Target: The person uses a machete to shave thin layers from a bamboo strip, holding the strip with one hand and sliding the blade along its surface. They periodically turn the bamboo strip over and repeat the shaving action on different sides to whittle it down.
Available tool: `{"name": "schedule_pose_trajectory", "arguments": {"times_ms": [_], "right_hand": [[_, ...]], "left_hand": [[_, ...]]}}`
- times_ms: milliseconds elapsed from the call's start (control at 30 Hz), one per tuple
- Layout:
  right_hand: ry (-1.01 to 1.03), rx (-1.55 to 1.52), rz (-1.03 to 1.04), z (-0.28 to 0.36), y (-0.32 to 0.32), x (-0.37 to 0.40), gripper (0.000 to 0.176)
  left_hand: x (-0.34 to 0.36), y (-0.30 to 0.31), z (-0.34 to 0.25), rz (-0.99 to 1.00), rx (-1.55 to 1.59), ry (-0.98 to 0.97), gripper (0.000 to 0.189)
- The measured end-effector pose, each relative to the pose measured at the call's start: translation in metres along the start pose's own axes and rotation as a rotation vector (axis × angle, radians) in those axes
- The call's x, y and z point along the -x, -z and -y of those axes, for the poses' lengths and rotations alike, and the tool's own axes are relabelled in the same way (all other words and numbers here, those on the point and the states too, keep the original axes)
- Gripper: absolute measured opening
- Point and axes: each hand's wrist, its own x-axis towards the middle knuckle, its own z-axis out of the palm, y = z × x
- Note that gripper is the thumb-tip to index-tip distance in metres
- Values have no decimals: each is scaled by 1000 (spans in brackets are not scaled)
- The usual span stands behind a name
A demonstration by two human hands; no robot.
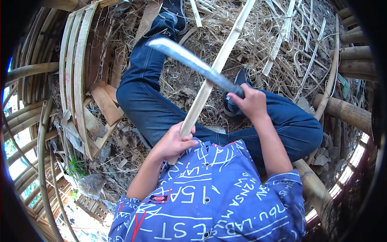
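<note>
A long pale bamboo strip (199, 101) slants from my lap up toward the top of the view. My left hand (175, 141) is closed around its lower end, close against my shirt. In my right hand (251, 103) is the dark handle of a machete (189, 60), gripped with the thumb along it. The broad blade lies across the strip in this view and points up and left, its curved tip over my outstretched leg. Pale, fibrous wood shows along the strip's face.
Long bamboo slats (76, 76) lean at the left beside a wooden block (107, 103). Shavings (258, 36) and loose strips cover the ground ahead. Bamboo poles (350, 113) bound the right side. My legs (149, 97) are spread around the work area.
</note>
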Motion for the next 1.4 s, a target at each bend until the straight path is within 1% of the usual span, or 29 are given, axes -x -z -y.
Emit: {"name": "schedule_pose_trajectory", "arguments": {"times_ms": [100,133,233,267,333,433,467,533,567,633,667,733,767,800,867,900,967,1000,1067,1133,1167,1300,1367,1400], "right_hand": [[-130,32,-53,-18,-3,-11,60],[-132,36,-56,-18,-3,-10,60],[-152,-108,-59,-5,1,-4,57],[-147,-108,-61,3,4,0,57],[-94,-199,41,29,14,8,56],[81,-286,31,52,11,19,54],[150,-282,8,58,10,21,54],[241,-201,40,59,7,22,54],[237,-204,41,57,7,20,54],[347,-168,54,47,8,13,56],[342,-166,55,42,9,12,56],[438,-134,76,32,10,8,53],[483,-100,54,26,12,8,53],[483,-99,55,20,15,9,53],[575,-50,93,10,18,11,55],[630,-59,32,7,17,12,55],[602,-56,46,7,15,14,55],[572,-50,57,6,15,15,55],[468,-85,56,-2,11,8,54],[329,-107,67,-17,5,2,54],[294,-101,79,-24,4,-1,54],[277,-51,71,-33,1,-6,56],[246,-63,104,-35,-3,-6,56],[247,-63,103,-36,-4,-7,56]], "left_hand": [[6,1,4,16,0,45,34],[5,2,6,20,-1,43,34],[2,6,9,20,13,39,34],[1,5,5,-2,-24,11,34],[-3,5,2,-33,-57,-19,34],[-11,-4,-12,-25,-140,-63,33],[-12,-4,-12,-26,-140,-65,33],[-15,-3,-6,-17,-94,-37,32],[-16,0,-2,-8,-94,-51,32],[-17,3,3,14,-38,-39,32],[-18,3,5,31,22,-32,32],[-19,3,10,35,46,-41,33],[-20,3,11,36,69,-51,33],[-20,3,9,37,71,-51,33],[-17,7,3,-4,129,14,31],[-16,9,3,-7,131,17,31],[-17,12,1,-73,64,75,33],[-16,12,1,-70,64,79,33],[-13,12,0,-48,176,11,35],[-12,11,2,-41,181,16,36],[-10,11,4,-34,186,21,37],[-13,10,7,-33,184,36,38],[-15,11,11,-79,50,-24,36],[-14,11,9,-78,49,-25,36]]}}
